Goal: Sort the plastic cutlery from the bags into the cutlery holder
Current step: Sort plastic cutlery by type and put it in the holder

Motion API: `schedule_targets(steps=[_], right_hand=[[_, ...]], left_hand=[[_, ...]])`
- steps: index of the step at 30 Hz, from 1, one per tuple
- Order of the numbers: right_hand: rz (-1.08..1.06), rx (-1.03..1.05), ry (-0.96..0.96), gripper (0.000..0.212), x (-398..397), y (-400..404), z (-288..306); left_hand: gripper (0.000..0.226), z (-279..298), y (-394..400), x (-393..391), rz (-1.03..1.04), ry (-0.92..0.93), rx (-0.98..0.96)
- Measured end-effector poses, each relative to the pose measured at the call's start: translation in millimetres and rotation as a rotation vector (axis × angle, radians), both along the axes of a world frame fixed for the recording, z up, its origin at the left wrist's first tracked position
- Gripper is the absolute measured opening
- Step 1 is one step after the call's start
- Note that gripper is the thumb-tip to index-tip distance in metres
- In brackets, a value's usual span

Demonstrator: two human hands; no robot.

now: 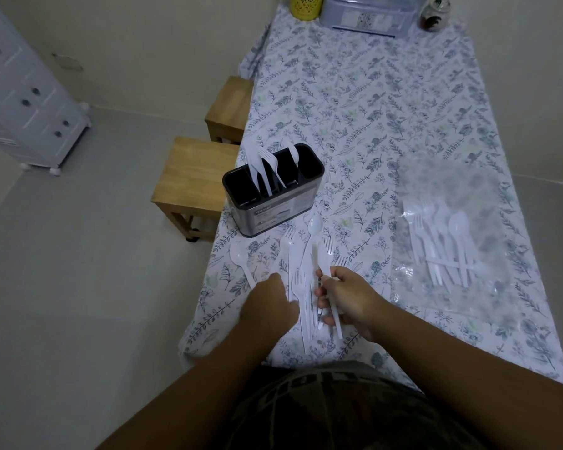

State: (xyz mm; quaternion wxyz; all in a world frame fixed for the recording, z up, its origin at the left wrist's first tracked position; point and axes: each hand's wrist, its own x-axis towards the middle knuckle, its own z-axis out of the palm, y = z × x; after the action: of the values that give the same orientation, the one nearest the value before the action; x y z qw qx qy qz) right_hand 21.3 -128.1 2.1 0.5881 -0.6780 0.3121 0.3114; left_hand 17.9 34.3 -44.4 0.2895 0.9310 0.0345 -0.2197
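A black and steel cutlery holder (275, 203) stands near the table's left edge with a few white plastic forks and a spoon upright in it. Loose white cutlery (301, 254) lies fanned on the cloth in front of it, and one spoon (239, 259) lies apart at the left. My right hand (345, 295) grips a white fork by its handle, tines pointing away. My left hand (270, 305) rests on the pile's left side, fingers curled down onto the handles. A clear plastic bag (452, 241) with several more pieces lies to the right.
The table (371, 108) wears a floral cloth. At its far end stand a yellow cup (306, 6), a translucent box (368, 14) and a dark jar (434, 14). Two wooden stools (195, 177) sit left of the table, a white drawer unit (23, 92) beyond.
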Motion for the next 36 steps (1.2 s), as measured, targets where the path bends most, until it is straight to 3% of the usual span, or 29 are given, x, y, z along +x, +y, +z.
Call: schedule_targets(steps=[12, 16, 20, 24, 27, 31, 36], right_hand=[[-0.025, 0.031, 0.001, 0.025, -4, 2, -3], [-0.046, 0.133, 0.001, 0.017, -2, 5, -3], [0.026, 0.182, -0.006, 0.036, -2, 8, -5], [-0.011, 0.149, -0.022, 0.027, -2, 7, -5], [-0.039, 0.098, -0.030, 0.016, -3, 3, -8], [-0.031, 0.058, -0.060, 0.016, -5, -2, -8], [-0.053, 0.060, -0.075, 0.013, -5, -6, -7]], left_hand=[[0.024, 8, -1, 5, 0.038, -0.019, 0.015], [0.014, 23, 2, -2, 0.143, -0.063, -0.236], [0.017, 38, -7, -9, 0.011, 0.008, -0.491], [0.022, 28, -6, -10, 0.017, -0.106, -0.376], [0.008, 11, -2, -7, 0.004, -0.119, -0.205], [0.023, 1, -10, -5, -0.089, -0.097, -0.242], [0.024, -3, -18, -4, -0.009, -0.093, -0.172]])
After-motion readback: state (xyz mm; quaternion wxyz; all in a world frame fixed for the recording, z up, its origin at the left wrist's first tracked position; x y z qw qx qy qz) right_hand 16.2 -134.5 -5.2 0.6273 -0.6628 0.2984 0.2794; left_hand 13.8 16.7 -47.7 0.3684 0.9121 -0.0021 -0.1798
